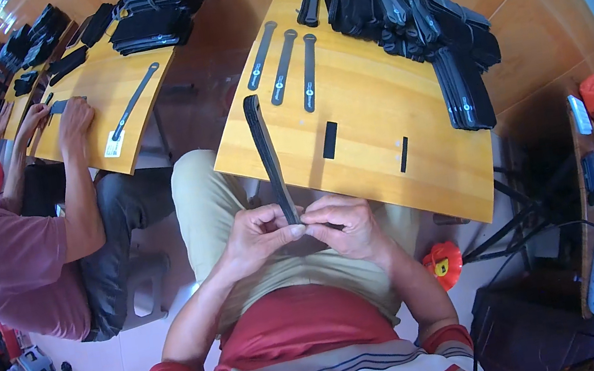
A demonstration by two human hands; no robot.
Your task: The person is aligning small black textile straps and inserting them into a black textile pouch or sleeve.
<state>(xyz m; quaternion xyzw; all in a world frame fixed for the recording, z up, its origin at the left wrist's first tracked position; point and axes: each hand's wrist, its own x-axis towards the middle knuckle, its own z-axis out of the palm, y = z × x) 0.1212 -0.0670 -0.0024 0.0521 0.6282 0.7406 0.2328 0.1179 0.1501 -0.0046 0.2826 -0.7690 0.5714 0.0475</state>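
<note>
A bundle of black straps stands upright above my lap, its lower end between my two hands. My left hand is closed around that end, thumb toward the right. Close against it, my right hand pinches at the same end. A bit of something dark shows between the right fingers, too small to name. Beyond the bundle, three grey straps with rounded ends, the middle strap among them, lie side by side on the wooden table. Two short black strips, one strip wider than the other, lie nearer me.
Piles of bundled dark straps line the table's far right edge. At left, a person works at another wooden table that holds a grey strap and stacks. An orange-red object sits below my table; a shelf stands at right.
</note>
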